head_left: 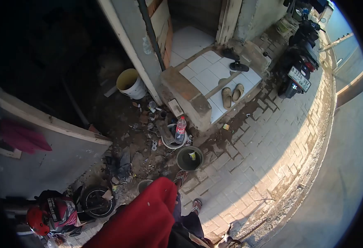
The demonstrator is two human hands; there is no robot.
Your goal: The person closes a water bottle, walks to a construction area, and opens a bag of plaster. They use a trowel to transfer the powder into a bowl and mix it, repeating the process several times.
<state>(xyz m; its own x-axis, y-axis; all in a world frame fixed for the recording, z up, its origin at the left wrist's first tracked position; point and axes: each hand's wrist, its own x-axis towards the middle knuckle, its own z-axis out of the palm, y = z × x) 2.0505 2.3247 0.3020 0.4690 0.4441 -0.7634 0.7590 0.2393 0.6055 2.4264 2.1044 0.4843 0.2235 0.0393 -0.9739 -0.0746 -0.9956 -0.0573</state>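
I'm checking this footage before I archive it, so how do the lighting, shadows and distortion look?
Head view: black, detail lost in the dark area behind the white bucket; open shade over the tiled step; sunlight along the far edge of the brick paving; strong wide-angle curve, with dark rounded corners.

Red top, dark trousers, strapped sandals.

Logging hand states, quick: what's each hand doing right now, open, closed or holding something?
Left hand: not in view, so its state can't be told.
Right hand: also not in view, so it can't be told.
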